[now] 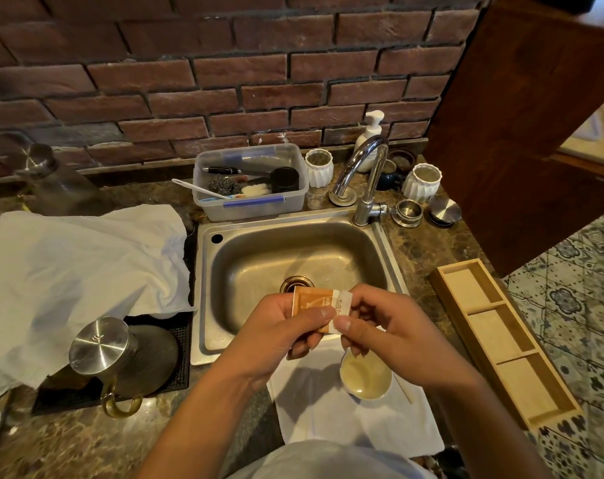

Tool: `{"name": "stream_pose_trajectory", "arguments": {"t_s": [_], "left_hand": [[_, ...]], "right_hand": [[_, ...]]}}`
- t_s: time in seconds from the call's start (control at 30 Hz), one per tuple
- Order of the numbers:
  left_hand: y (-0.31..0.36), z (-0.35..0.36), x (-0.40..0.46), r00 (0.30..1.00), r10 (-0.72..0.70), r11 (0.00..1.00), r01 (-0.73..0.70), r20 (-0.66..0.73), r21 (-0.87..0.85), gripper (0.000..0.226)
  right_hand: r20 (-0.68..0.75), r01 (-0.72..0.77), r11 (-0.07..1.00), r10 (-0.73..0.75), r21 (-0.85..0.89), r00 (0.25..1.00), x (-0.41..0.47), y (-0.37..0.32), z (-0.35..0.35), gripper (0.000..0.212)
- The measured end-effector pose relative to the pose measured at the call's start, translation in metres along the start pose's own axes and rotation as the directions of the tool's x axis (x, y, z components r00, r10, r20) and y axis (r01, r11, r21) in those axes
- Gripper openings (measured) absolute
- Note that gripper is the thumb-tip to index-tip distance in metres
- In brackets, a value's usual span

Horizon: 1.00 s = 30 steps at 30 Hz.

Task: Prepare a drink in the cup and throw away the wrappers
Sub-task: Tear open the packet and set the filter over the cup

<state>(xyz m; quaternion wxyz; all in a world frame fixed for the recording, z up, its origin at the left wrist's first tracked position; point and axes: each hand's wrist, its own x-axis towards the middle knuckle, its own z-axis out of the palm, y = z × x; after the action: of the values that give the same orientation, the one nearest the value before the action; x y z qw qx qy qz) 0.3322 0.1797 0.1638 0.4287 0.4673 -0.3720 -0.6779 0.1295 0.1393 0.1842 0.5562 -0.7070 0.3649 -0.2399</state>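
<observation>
Both hands hold 1 orange sachet (314, 307) above the near edge of the sink (380, 236): the left hand (276, 326) pinches its body, the right hand (380, 323) pinches its white end strip, so I judge it is about to be torn; nothing looks poured yet, and the wrapper is not yet thrown away. The cup (364, 376) stands just below the right hand on a white cloth (328, 409), pale liquid inside; a steel kettle (121, 354) stands left of the left hand, a wooden tray (501, 340) right of the right hand; no bin shows.
</observation>
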Motion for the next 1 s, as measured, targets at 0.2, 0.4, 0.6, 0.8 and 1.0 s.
{"name": "stream_pose_trajectory", "arguments": {"t_s": [0.2,0.4,0.6,0.8,1.0], "left_hand": [[-0.002,0.004,0.002,0.996,-0.018,0.999,0.013,-0.088,-0.050,0.021],[-0.003,0.008,0.005,0.992,-0.055,0.989,0.038,-0.114,-0.140,0.027],[-0.002,0.006,0.004,0.996,-0.011,0.991,-0.001,-0.088,-0.135,0.023],[0.002,0.000,-0.002,0.999,0.026,0.999,-0.026,-0.025,-0.023,0.032],[0.004,0.001,-0.005,0.998,0.054,0.999,-0.054,0.036,0.001,0.027]], "right_hand": [[-0.150,0.117,0.969,-0.152,-0.220,0.977,0.001,0.007,0.010,0.011],[-0.239,0.192,0.804,-0.381,-0.562,0.893,0.002,0.015,0.022,0.010],[-0.223,0.041,0.984,-0.080,-0.171,0.972,-0.001,0.011,0.014,0.008],[-0.078,0.033,0.999,-0.034,-0.019,0.996,-0.003,0.007,0.006,0.009],[-0.078,0.006,0.999,-0.002,0.046,0.997,-0.003,0.004,0.010,0.011]]}}
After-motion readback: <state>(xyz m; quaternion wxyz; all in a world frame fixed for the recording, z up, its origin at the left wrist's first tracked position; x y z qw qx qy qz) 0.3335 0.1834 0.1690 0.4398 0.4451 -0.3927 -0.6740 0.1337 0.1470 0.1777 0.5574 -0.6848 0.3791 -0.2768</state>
